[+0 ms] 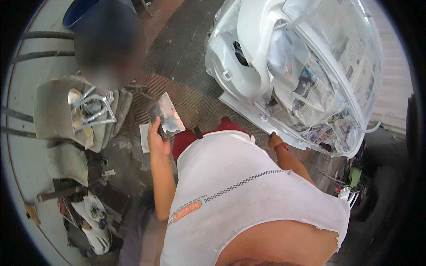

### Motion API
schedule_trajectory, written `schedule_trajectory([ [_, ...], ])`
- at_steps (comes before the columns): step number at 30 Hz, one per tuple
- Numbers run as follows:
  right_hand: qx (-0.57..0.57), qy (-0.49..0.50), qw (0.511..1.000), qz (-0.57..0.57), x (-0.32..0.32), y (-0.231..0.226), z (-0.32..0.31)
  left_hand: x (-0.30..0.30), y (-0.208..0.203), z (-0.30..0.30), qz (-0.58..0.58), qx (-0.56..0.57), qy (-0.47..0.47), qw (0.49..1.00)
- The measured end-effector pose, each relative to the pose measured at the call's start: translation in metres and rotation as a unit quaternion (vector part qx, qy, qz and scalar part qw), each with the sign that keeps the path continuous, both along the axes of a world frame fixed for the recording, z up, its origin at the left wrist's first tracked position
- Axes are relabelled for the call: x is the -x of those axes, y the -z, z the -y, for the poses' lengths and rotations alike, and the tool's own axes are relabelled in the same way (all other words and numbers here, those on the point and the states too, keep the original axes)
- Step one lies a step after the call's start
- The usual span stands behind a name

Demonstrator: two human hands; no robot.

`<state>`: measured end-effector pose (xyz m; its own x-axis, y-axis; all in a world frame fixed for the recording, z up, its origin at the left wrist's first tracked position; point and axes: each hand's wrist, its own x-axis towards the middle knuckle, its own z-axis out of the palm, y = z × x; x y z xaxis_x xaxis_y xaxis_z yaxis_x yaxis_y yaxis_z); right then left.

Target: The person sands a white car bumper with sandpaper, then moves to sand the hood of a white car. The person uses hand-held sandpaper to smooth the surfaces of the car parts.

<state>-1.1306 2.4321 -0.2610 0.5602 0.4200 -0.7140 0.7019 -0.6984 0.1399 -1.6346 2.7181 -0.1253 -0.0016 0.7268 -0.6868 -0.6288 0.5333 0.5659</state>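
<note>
My left hand [159,139] grips a flat rectangular board [167,116] by its lower left edge. The board's face is smeared with dark grey and pale pinkish paste, and it is tilted up in front of my body. Over at the right, my right hand [276,141], with a dark red band at the wrist, is closed at the lower sill of a white car body [253,66]. Its fingertips point away from me, so what they hold, if anything, is hidden. Whether they touch the sill [266,126] I cannot tell.
Newspaper [306,91] masks the car's door opening and glass. To the left stands a worn chair [53,106] with silvery metal frames [94,108] on its seat. Scrap parts [95,221] lie near the left wall. A blurred round shape [108,44] blocks the upper left.
</note>
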Motion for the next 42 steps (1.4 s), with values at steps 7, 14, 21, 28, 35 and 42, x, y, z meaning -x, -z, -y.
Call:
schedule_trajectory([
  [7, -0.227, 0.024, 0.973, -0.015, 0.131, -0.069, -0.097, 0.079, -0.011, -0.156, -0.013, -0.035, 0.054, 0.998],
  [14, -0.473, 0.029, 0.862, -0.181, 0.232, -0.165, -0.309, 0.093, -0.018, -0.213, 0.003, -0.044, 0.136, 0.99],
  [21, -0.44, 0.316, 0.612, -0.576, 0.286, -0.232, -0.419, 0.087, -0.036, -0.216, 0.055, -0.068, 0.344, 0.935],
  [28, -0.4, 0.196, 0.736, -0.51, 0.309, -0.233, -0.464, 0.103, -0.059, -0.265, 0.151, -0.135, 0.205, 0.958],
  [35, -0.566, -0.282, 0.763, -0.13, 0.344, -0.258, -0.534, 0.071, -0.067, -0.298, -0.074, -0.223, 0.247, 0.94],
  [42, -0.424, -0.495, 0.725, -0.222, 0.345, -0.217, -0.617, 0.067, -0.035, -0.373, -0.254, -0.172, 0.006, 0.952],
])
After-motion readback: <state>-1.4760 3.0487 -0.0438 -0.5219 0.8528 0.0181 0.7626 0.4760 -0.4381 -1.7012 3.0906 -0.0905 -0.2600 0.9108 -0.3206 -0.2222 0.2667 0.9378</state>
